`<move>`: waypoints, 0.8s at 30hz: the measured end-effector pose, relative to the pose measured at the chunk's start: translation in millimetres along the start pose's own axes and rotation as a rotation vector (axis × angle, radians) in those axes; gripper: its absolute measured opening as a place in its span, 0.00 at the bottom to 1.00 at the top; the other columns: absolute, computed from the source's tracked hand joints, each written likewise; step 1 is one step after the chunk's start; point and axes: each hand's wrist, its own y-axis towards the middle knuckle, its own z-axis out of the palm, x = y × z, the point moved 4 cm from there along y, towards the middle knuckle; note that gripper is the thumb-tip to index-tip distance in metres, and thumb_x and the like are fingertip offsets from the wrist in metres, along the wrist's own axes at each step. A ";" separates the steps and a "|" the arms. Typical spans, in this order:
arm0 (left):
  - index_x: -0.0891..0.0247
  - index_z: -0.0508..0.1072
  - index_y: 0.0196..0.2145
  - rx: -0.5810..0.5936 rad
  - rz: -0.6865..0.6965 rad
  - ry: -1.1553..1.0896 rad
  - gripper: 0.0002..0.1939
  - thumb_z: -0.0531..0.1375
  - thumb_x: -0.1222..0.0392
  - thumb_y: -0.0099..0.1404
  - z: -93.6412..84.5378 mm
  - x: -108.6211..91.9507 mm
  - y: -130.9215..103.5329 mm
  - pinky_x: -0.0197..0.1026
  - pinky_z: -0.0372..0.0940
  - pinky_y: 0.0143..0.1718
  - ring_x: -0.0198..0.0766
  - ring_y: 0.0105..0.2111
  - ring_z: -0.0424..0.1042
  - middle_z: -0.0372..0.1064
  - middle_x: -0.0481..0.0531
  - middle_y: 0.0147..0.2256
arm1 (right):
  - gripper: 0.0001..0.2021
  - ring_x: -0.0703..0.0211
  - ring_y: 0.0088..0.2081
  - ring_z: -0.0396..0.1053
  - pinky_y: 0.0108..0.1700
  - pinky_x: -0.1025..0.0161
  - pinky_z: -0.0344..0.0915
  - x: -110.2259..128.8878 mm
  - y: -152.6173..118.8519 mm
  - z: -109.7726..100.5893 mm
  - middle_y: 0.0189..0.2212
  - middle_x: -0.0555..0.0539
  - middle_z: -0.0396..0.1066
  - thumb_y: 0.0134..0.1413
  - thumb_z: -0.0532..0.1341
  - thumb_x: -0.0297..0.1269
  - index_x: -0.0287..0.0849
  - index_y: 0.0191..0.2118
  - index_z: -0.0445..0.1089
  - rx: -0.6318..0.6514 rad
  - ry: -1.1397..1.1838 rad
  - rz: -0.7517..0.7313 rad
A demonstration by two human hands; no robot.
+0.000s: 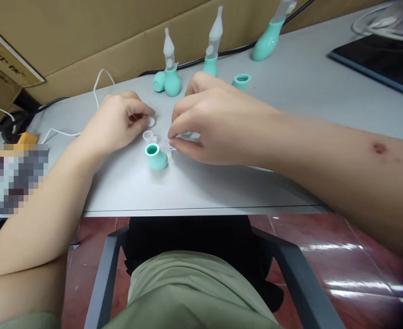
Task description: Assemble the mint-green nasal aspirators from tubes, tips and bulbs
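The left hand (119, 119) pinches a small white disc (151, 122) between thumb and forefinger, just above the gray table (126, 194). The right hand (215, 123) has its thumb and forefinger tips nearly together; whether they grip anything, I cannot tell. Between the hands, a clear plastic fitting (148, 136) lies just behind an open teal bulb (156, 158). Farther back stand 3 teal-bulbed nasal aspirators (172, 82), near 2 loose bulbs (159, 82).

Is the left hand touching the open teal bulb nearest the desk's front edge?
Apart. The head view shows grey desk between the left hand and the open teal bulb.
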 end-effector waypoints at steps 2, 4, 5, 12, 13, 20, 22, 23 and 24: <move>0.51 0.93 0.51 0.030 -0.046 0.068 0.18 0.83 0.45 0.67 3.2 -22.0 -1.3 0.51 0.79 0.47 0.40 0.34 0.75 0.85 0.52 0.45 | 0.15 0.29 0.61 0.67 0.69 0.30 0.69 8.7 1.3 -2.2 0.33 0.38 0.78 0.68 0.69 0.33 0.46 0.27 0.76 0.133 -0.063 0.070; 0.53 0.93 0.54 0.063 -0.143 0.127 0.12 0.74 0.55 0.76 4.4 -41.4 -1.5 0.51 0.81 0.50 0.41 0.36 0.79 0.87 0.53 0.49 | 0.16 0.27 0.64 0.66 0.70 0.29 0.67 18.3 1.0 -7.1 0.36 0.36 0.79 0.71 0.65 0.32 0.45 0.28 0.76 0.210 -0.098 0.080; 0.55 0.93 0.56 0.069 -0.163 0.136 0.14 0.73 0.59 0.75 4.0 -49.7 -1.1 0.52 0.82 0.50 0.41 0.37 0.81 0.88 0.54 0.49 | 0.16 0.26 0.66 0.66 0.71 0.29 0.67 22.1 0.6 -9.1 0.38 0.36 0.80 0.73 0.64 0.33 0.45 0.29 0.76 0.240 -0.124 0.080; 0.57 0.91 0.59 -0.091 -0.128 0.143 0.23 0.78 0.45 0.72 -11.4 -60.4 0.5 0.45 0.84 0.45 0.40 0.42 0.82 0.87 0.55 0.56 | 0.16 0.22 0.71 0.65 0.75 0.29 0.63 24.9 -1.0 -6.9 0.45 0.34 0.83 0.76 0.61 0.32 0.45 0.35 0.83 0.347 -0.209 0.119; 0.57 0.91 0.58 -0.152 -0.086 0.134 0.23 0.78 0.42 0.73 -15.9 -63.1 -0.1 0.44 0.83 0.43 0.39 0.41 0.81 0.87 0.54 0.55 | 0.15 0.22 0.71 0.65 0.75 0.30 0.63 24.2 -1.0 -6.5 0.45 0.34 0.83 0.76 0.61 0.32 0.45 0.36 0.83 0.332 -0.199 0.120; 0.48 0.90 0.41 0.062 0.141 0.001 0.03 0.74 0.55 0.70 -30.5 -105.5 -5.2 0.51 0.77 0.33 0.45 0.37 0.82 0.89 0.51 0.40 | 0.18 0.26 0.71 0.63 0.72 0.34 0.61 25.3 -1.1 -4.4 0.52 0.33 0.85 0.81 0.56 0.31 0.39 0.43 0.85 0.350 -0.243 0.102; 0.48 0.90 0.41 0.131 0.128 0.017 0.05 0.74 0.56 0.68 -31.3 -106.8 -6.6 0.48 0.76 0.29 0.45 0.37 0.83 0.89 0.50 0.41 | 0.18 0.27 0.70 0.64 0.71 0.35 0.61 25.4 -0.2 -4.0 0.52 0.33 0.85 0.80 0.57 0.29 0.40 0.44 0.85 0.363 -0.250 0.107; 0.48 0.90 0.41 0.135 0.140 0.023 0.06 0.75 0.57 0.66 -31.8 -105.7 -7.1 0.47 0.75 0.28 0.44 0.37 0.83 0.89 0.49 0.41 | 0.17 0.27 0.70 0.64 0.71 0.35 0.61 25.4 0.2 -3.7 0.51 0.34 0.85 0.79 0.58 0.29 0.40 0.44 0.85 0.367 -0.256 0.107; 0.47 0.89 0.41 0.135 0.158 0.022 0.07 0.75 0.59 0.65 -32.2 -103.7 -7.5 0.45 0.75 0.28 0.44 0.36 0.83 0.88 0.48 0.41 | 0.16 0.28 0.69 0.64 0.71 0.35 0.61 25.3 0.7 -3.5 0.50 0.34 0.85 0.78 0.59 0.28 0.40 0.43 0.85 0.367 -0.263 0.109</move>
